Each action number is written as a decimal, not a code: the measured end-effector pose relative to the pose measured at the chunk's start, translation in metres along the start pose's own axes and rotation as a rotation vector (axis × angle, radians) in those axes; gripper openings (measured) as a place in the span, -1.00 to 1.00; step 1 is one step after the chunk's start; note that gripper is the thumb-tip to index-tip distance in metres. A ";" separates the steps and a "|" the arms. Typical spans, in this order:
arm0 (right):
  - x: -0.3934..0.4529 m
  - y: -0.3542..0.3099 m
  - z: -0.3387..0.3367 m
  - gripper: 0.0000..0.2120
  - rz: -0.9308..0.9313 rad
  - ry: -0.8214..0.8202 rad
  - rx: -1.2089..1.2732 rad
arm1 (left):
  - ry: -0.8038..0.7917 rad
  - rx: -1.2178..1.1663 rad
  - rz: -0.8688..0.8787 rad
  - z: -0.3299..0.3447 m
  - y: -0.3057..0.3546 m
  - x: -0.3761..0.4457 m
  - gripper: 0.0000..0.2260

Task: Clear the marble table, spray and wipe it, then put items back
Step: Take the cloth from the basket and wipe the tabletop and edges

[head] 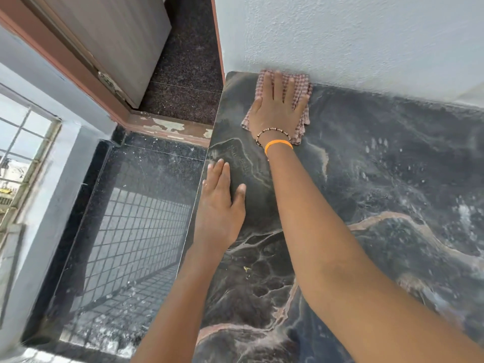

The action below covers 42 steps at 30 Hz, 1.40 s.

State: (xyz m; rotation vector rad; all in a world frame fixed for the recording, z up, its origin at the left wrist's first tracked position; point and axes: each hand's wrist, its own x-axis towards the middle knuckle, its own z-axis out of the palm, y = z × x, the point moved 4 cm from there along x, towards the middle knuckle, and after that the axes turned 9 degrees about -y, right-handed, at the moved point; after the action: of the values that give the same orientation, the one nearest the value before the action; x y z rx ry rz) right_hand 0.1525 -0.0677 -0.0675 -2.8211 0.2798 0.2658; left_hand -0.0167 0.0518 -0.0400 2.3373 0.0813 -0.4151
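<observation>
Right hand [278, 106] lies flat on the cloth [301, 100], up at the far left corner of the counter [379, 179], and the cloth's far edge meets the wall [340, 35] behind it. Left hand [221, 203] rests flat on the counter's left edge, nearer than the right hand and a little to its left. Beyond that edge, down to the left, is the floor [131, 218], with a window [23, 153] at the far left. The door [112, 40] stands at the far left, behind the counter's corner.
</observation>
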 end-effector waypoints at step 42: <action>-0.107 0.304 -0.059 -0.50 0.554 0.100 0.082 | -0.217 0.280 0.195 0.112 0.078 -0.031 -0.41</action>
State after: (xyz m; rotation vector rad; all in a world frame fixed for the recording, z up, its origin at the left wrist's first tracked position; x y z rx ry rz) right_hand -0.0080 -0.3532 -0.0712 -2.6220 1.0696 0.2193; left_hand -0.0626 -0.0797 -0.0529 2.5258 -0.3259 -0.6110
